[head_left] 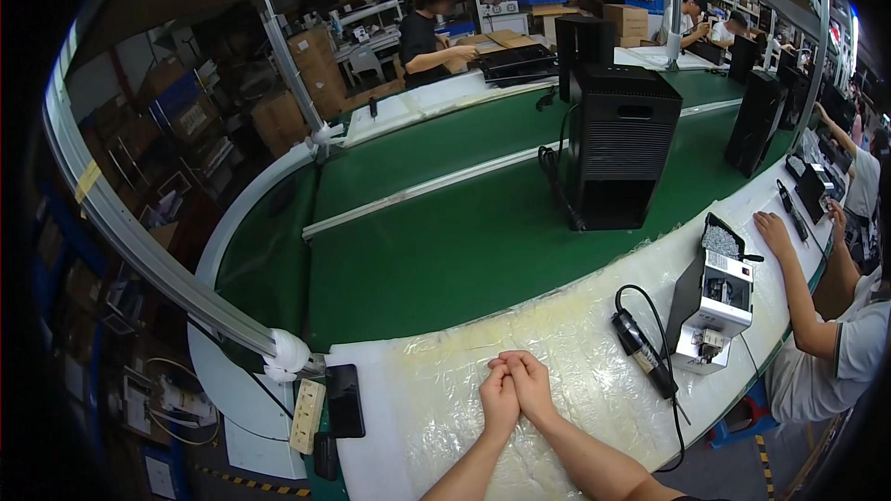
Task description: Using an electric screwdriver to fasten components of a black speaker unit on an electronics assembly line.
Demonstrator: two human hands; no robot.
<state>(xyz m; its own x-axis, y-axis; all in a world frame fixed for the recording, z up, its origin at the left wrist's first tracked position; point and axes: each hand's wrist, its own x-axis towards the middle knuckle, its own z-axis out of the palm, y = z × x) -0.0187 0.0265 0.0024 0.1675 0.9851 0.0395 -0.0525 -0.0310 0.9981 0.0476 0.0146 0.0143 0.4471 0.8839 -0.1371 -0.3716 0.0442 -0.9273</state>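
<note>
On the plastic-covered white bench top (427,408), my left hand (499,401) and my right hand (532,391) are pressed together, fingers curled in. Both are closed, and no object shows in them. To the right of my hands lies a black electric screwdriver (642,353) with a looped cable. Beside it stands a metal-and-black screw feeder (713,311). A black tray of small screws (722,239) sits just behind the feeder. At the left end of the bench is a black phone (345,401), next to a cream power strip (307,416).
Beyond the bench runs a green conveyor (418,269) carrying a tall black computer case (624,148) with a dangling cable, and other black cases (756,125). A metal post (186,250) rises at left. A co-worker's arm (789,278) rests on the bench at right.
</note>
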